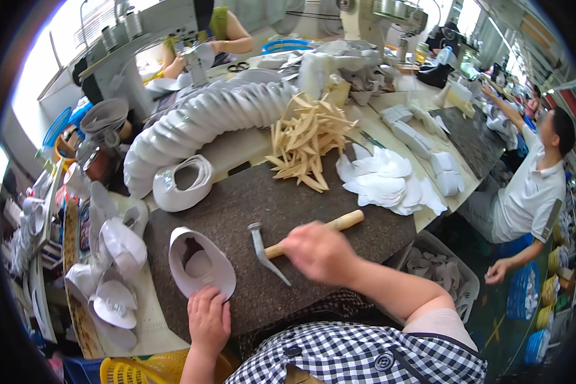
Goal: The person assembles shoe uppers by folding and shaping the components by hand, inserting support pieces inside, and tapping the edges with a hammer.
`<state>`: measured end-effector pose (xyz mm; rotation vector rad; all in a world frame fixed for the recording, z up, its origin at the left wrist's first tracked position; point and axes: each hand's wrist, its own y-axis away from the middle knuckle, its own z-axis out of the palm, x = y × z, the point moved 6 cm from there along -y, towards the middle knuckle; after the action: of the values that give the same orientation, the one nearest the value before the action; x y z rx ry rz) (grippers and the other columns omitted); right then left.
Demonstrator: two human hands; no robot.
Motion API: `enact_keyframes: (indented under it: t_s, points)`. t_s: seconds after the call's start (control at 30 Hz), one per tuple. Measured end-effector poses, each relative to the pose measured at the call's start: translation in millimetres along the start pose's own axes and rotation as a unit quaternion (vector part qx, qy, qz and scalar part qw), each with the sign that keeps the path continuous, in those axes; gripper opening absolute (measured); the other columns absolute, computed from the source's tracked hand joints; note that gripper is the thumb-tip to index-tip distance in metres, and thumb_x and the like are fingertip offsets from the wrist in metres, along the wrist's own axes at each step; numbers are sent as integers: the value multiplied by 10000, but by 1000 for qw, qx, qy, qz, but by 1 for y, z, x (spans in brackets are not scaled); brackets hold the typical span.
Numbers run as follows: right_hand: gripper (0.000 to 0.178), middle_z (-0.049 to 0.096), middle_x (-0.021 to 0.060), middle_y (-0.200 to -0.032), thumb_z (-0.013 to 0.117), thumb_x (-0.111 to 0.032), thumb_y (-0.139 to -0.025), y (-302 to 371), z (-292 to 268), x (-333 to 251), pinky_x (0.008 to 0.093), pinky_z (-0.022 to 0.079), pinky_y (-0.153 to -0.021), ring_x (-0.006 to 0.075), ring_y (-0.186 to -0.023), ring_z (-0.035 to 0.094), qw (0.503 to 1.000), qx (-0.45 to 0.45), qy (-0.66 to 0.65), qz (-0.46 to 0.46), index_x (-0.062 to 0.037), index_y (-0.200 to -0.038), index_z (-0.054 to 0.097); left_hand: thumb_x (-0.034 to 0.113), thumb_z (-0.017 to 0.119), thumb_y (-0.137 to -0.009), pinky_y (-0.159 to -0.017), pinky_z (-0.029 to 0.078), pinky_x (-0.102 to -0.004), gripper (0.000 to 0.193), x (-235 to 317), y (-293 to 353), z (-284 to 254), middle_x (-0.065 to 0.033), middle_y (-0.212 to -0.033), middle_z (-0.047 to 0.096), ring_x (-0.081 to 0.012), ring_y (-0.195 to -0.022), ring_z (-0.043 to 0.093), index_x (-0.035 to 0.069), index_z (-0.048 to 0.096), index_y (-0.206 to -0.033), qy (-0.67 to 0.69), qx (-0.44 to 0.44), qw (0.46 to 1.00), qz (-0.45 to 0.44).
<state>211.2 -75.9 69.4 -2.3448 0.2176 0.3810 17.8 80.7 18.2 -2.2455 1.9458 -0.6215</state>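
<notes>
A white shoe upper with an oval opening sits on the dark speckled board. My left hand holds its near edge, fingers close together and bent over it. To the right lies a hammer with a grey metal head and a pale wooden handle. Over the middle of that handle is my right hand, smeared by motion. Its fingers look curled, but whether they grip the handle cannot be made out. Behind the upper rest a few nested white uppers.
A long curved row of white uppers spans the back. Tan strips are heaped beside white cut pieces. More uppers lie at left. A grey crate stands below right. A co-worker sits at right.
</notes>
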Motion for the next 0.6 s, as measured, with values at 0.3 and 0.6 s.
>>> enact_keyframes:
  t_s: [0.3,0.6]
  points:
    - [121,667,124,-910,607,-122,-801,56,-116,216,403,510,-774,308,-852,623,956,-75,231,167,-16,-820,663,5,661,-740,-960,445,-486,249,5,-10,-16,-104,-964,558,-326,-1023,568,60,575,-968,-1,51,998,34]
    - [184,673,122,-829,628,-233,-811,49,-82,245,377,532,-723,286,-784,652,881,-262,353,176,-64,-821,700,11,670,-724,-956,456,-473,249,79,-116,-19,-82,-936,603,-279,-1025,597,88,609,-953,80,13,971,226]
